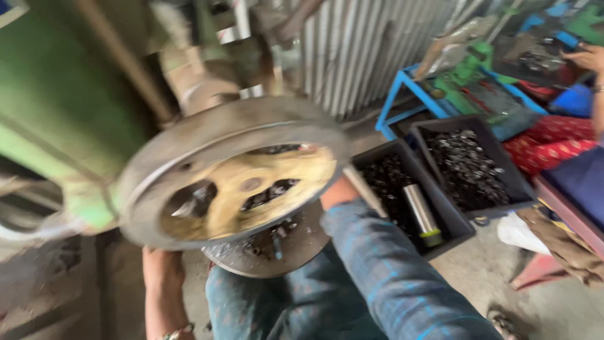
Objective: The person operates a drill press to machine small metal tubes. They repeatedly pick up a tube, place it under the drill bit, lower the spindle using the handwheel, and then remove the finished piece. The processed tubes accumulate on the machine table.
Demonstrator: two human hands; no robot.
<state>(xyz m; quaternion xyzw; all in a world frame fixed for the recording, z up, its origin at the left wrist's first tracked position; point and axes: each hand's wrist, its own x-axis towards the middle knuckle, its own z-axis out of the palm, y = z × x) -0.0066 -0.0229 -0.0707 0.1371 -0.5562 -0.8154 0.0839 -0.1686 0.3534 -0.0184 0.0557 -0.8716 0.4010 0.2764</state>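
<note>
While the view is blurred, the big grey wheel (233,170) fills the middle and serves as the landmark here.
Wheel: round, grey-rimmed, with a yellowish hub and dark openings; it sits in front of a green machine (56,119).
Plate: a round dark metal plate (277,245) lies just below the wheel, with small dark bits on it.
Left hand: the left hand (162,267) is below the wheel's lower left edge; its fingers go up behind the rim and are hidden, so I cannot tell how far it is open or whether it holds anything.
Right hand: the right hand (338,192) is at the wheel's right edge, mostly hidden behind rim and plate; its grip cannot be told either.
Sleeve: a blue patterned sleeve (390,277) runs down to the right of the plate.
Trays: right of the wheel stand two dark trays; the near tray (453,236) holds dark small parts and a shiny metal cylinder (420,211), the far tray (513,189) holds small metal pieces.
Other person: far right of the wheel, another person's hand (588,58) shows at the top corner, above red patterned cloth (553,141).
Wall: corrugated metal sheet (371,50) stands behind the wheel.
</note>
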